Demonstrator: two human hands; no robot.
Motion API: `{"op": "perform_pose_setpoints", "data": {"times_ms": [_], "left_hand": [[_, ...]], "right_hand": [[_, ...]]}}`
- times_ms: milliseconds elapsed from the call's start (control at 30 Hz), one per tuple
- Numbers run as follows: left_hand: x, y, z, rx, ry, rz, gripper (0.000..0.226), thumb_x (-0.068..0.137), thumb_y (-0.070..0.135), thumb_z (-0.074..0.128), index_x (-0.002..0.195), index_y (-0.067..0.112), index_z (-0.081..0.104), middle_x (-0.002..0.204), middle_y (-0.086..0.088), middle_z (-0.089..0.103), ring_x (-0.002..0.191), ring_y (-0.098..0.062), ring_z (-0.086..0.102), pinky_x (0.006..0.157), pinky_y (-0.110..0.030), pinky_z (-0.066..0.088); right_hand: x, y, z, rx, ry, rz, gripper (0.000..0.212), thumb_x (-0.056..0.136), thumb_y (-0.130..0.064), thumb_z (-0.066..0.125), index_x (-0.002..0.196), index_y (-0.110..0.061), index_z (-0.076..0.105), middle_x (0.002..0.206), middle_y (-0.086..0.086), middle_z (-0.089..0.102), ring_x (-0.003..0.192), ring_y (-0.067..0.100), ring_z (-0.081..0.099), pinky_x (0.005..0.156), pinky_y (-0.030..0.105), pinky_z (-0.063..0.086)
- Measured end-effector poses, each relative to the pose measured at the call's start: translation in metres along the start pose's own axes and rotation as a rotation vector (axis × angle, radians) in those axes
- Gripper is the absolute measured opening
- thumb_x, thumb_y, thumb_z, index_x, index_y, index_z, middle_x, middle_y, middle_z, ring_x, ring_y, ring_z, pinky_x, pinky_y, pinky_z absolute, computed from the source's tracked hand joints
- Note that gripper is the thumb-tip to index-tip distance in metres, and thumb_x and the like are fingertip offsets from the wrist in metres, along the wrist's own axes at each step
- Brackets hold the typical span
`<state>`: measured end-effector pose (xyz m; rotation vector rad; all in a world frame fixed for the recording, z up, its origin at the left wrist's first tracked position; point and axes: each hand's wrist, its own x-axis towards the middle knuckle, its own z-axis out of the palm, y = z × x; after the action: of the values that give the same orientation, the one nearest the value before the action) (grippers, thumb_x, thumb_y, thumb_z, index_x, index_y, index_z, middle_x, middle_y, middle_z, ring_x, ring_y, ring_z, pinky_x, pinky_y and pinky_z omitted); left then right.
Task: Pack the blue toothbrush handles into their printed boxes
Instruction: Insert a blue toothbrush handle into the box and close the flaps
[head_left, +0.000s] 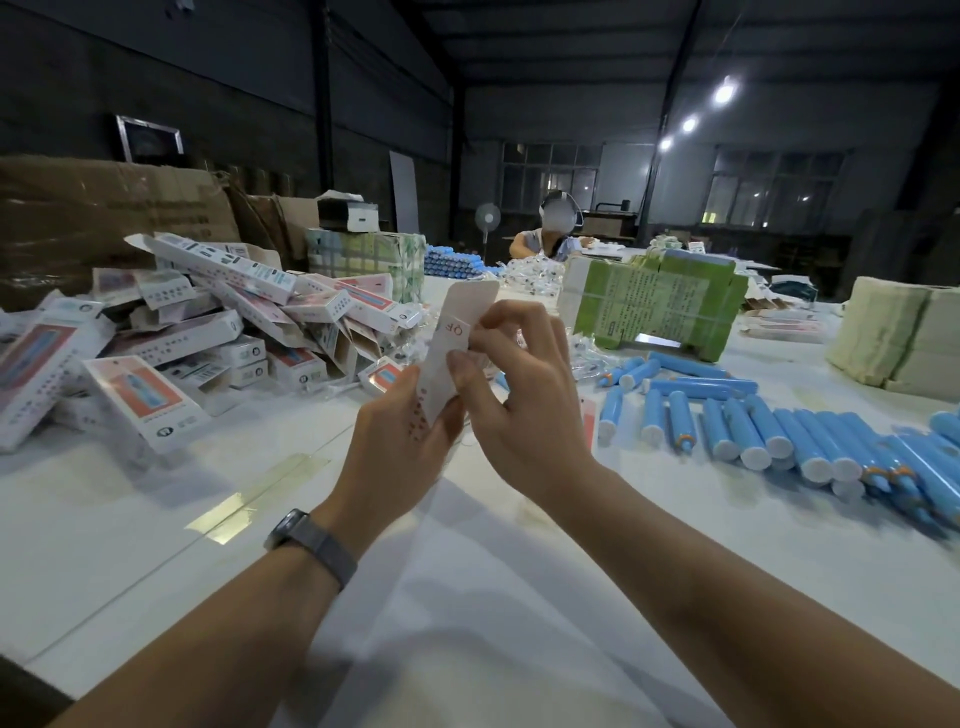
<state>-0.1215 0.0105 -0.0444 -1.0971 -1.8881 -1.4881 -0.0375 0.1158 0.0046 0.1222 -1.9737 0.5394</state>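
I hold one white printed box (457, 332) upright in front of me, above the white table (156, 545). My left hand (400, 441) grips its lower end. My right hand (514, 395) pinches its side near the top, where an end flap stands up. Whether a handle is inside the box is hidden. Several blue toothbrush handles (779, 426) with white end caps lie in rows on the table to my right. A heap of printed boxes (208, 332) lies to my left, some with open ends.
Bundles of green printed sheets (660, 301) stand behind the handles, and a pale stack (904, 338) sits at far right. Brown cartons (104, 208) line the back left. Another person (550, 239) sits at the far end beside more blue handles (457, 262).
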Motion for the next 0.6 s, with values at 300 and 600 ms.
{"op": "perform_pose_setpoints", "data": {"times_ms": [300,600], "left_hand": [[0.001,0.0,0.001,0.035,0.069,-0.078,0.025,0.093,0.02,0.068,0.102,0.021,0.044,0.085,0.014,0.064,0.075,-0.013,0.063,0.062,-0.029,0.051],[0.018,-0.022,-0.019,-0.003,0.459,-0.333,0.028,0.098,0.018,0.061,0.119,0.005,0.049,0.122,-0.014,0.056,0.109,-0.03,0.055,0.086,-0.028,0.049]], "right_hand": [[-0.005,0.001,0.003,0.018,-0.058,0.014,0.029,0.092,-0.027,0.055,0.116,-0.015,0.066,0.122,0.001,0.048,0.115,0.018,0.041,0.091,0.021,0.03],[0.019,0.051,0.015,0.028,-0.065,0.245,0.021,0.091,-0.016,0.058,0.112,-0.019,0.063,0.11,-0.003,0.057,0.105,0.018,0.054,0.093,0.035,0.045]]}}
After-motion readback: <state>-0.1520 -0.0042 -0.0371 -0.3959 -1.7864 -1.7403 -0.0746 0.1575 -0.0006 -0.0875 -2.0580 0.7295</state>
